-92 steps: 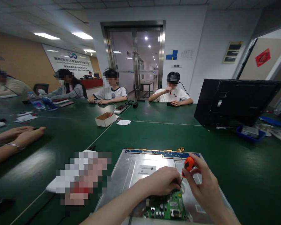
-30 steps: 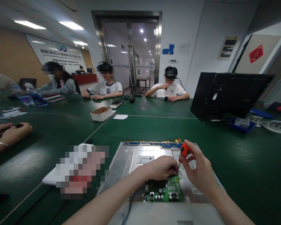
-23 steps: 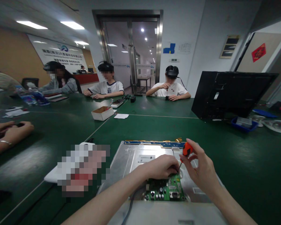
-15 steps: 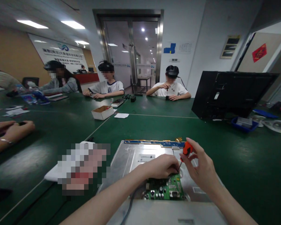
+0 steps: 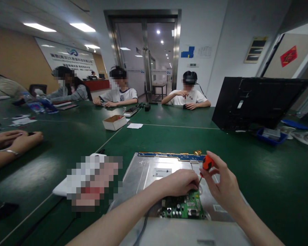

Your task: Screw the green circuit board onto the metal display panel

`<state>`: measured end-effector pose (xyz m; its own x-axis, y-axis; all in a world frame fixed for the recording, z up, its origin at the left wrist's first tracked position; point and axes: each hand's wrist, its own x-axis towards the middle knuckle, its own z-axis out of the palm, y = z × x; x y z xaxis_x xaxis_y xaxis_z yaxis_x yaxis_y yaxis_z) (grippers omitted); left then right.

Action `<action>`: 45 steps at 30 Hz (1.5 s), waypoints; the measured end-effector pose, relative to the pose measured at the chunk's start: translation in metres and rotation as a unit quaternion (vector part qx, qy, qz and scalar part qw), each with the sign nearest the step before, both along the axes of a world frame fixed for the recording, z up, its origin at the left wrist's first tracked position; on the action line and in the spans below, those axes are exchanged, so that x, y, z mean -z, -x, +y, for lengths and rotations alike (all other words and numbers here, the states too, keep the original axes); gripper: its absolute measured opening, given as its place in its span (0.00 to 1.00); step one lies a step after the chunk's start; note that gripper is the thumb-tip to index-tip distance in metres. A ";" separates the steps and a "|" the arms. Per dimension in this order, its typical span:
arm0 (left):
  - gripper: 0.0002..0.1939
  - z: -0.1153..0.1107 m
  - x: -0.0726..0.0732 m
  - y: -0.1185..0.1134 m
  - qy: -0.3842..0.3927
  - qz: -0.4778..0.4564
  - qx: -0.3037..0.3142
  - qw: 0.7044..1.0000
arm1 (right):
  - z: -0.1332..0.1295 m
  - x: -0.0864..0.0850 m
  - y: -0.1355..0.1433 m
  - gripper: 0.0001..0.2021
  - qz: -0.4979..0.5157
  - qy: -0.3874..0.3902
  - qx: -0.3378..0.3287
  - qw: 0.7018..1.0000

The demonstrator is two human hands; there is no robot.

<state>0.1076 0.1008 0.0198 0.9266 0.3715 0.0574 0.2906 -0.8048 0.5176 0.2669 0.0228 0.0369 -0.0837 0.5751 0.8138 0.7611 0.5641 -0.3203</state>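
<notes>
A silver metal panel (image 5: 137, 177) lies flat before me, with a green circuit board (image 5: 192, 205) on its near half and a blue strip board (image 5: 166, 156) along its far edge. My right hand (image 5: 223, 181) pinches the orange and black handle of a screwdriver (image 5: 207, 162), which is tilted, its shaft pointing down to the board's upper right corner. My left hand (image 5: 182, 182) is closed at that corner, its fingertips beside the shaft; what they hold, if anything, is hidden. A dark cable (image 5: 143, 227) runs from under my left forearm.
On the green table (image 5: 169, 136) are a white box (image 5: 114, 123), a paper (image 5: 135, 126), a black monitor (image 5: 256, 102) and a blue tray (image 5: 272, 136). Left of the panel lies a partly blurred white object (image 5: 60, 187). Another person's hands (image 5: 23, 141) rest at the left; several people sit around.
The whole view has shifted slightly, so things appear a little further right. My hands keep nearly the same pose, with the screwdriver still at the board's corner.
</notes>
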 end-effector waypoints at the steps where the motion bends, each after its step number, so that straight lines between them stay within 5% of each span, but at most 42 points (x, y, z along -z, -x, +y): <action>1: 0.07 0.000 0.000 0.000 -0.002 0.000 -0.001 1.000 | 0.000 0.000 0.000 0.23 0.002 0.002 -0.003 1.000; 33: 0.08 -0.003 -0.005 0.007 -0.010 -0.028 -0.004 1.000 | -0.001 -0.006 -0.003 0.22 0.020 -0.030 0.021 0.999; 38: 0.15 0.003 -0.018 0.015 -0.001 -0.112 -0.054 0.992 | -0.001 -0.006 -0.004 0.22 0.023 -0.036 0.025 0.999; 41: 0.10 0.015 -0.033 0.025 0.000 -0.155 -0.128 0.980 | -0.001 -0.006 -0.004 0.22 0.026 -0.032 0.025 0.999; 45: 0.04 0.029 -0.052 0.046 -0.015 -0.087 -0.207 0.974 | 0.002 -0.006 -0.003 0.21 0.027 -0.029 0.019 0.999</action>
